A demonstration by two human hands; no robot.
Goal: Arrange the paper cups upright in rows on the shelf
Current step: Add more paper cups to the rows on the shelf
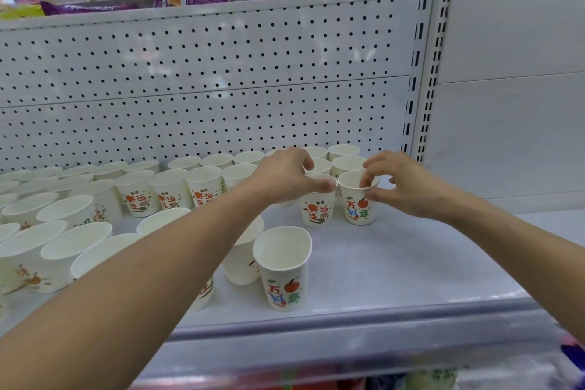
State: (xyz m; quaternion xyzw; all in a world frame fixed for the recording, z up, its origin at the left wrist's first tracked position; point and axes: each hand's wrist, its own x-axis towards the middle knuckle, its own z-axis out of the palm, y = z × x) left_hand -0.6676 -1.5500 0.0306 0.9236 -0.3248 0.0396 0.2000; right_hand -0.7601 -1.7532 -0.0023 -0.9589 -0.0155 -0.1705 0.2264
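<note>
A pale grey metal shelf [411, 263] carries white printed paper cups [202, 184], all upright, in close rows along the back and crowded at the left. At the right, a red-lettered cup [318, 207] and an apple-printed cup [359, 210] stand side by side. A dented-rim cup [283, 272] stands nearest the front edge.

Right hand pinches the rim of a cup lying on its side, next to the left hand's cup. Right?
No: the head view shows the apple-print cup standing upright, rim pinched by the right hand, next to the neighbouring cup that the left hand holds.
</note>
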